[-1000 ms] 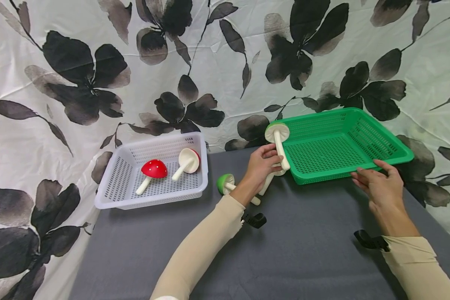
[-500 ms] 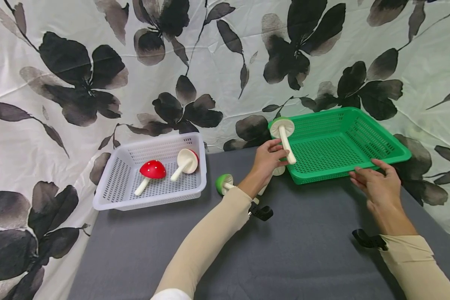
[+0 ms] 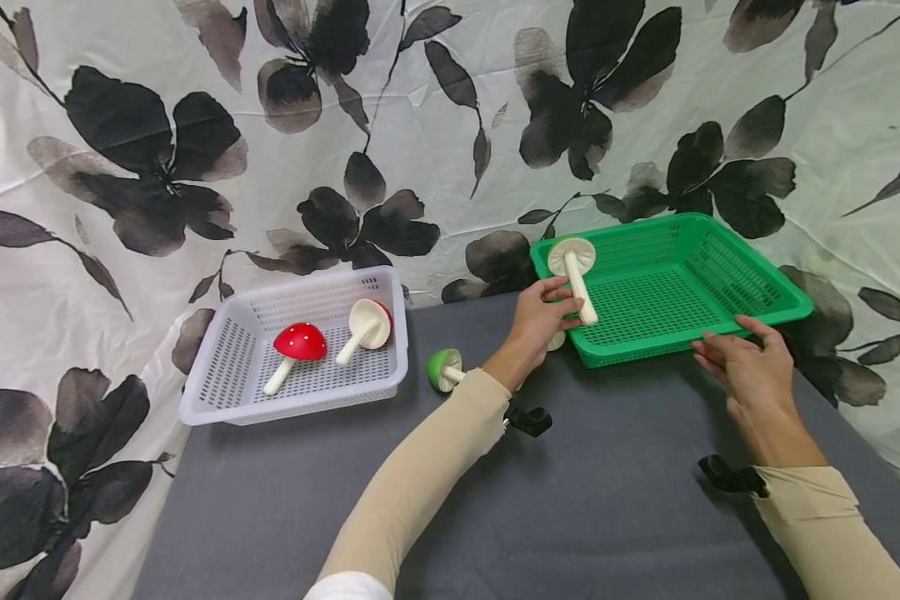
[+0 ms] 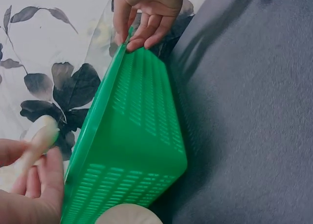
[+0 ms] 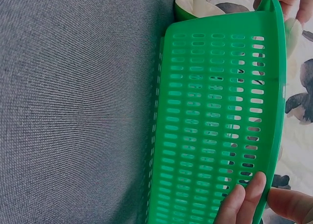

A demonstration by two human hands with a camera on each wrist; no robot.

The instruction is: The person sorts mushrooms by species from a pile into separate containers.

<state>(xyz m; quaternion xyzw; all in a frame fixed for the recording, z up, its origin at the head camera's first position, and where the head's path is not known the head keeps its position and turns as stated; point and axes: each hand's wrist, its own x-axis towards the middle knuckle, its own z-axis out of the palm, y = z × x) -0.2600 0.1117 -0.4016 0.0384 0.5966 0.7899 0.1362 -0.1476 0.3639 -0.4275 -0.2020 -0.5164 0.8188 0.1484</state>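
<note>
My left hand point(image 3: 534, 321) pinches the pale stem of a toy mushroom point(image 3: 572, 255), its cream underside facing me. The mushroom is held up over the left end of a green plastic basket point(image 3: 637, 343). At that basket's front rim, my right hand point(image 3: 753, 379) grips with the thumb on one side and fingers on the outer wall point(image 5: 247, 197). A green-capped toy mushroom point(image 3: 444, 369) lies on the grey table left of my left wrist. Another mushroom point(image 5: 184, 9), also green-capped, lies against the basket's left end, mostly hidden behind my left hand in the head view.
To the left stands a white plastic basket point(image 3: 292, 407) holding two red toy mushrooms, one point(image 3: 300, 342) with white dots showing and one point(image 3: 369, 325) underside up. Behind the grey-covered table point(image 3: 607, 500) hangs a white cloth point(image 3: 465, 208) with dark flowers.
My left hand has carried the mushroom rightward, from beside the green basket's left edge to over its left end. The right hand keeps its grip on the rim. The head view has shifted slightly.
</note>
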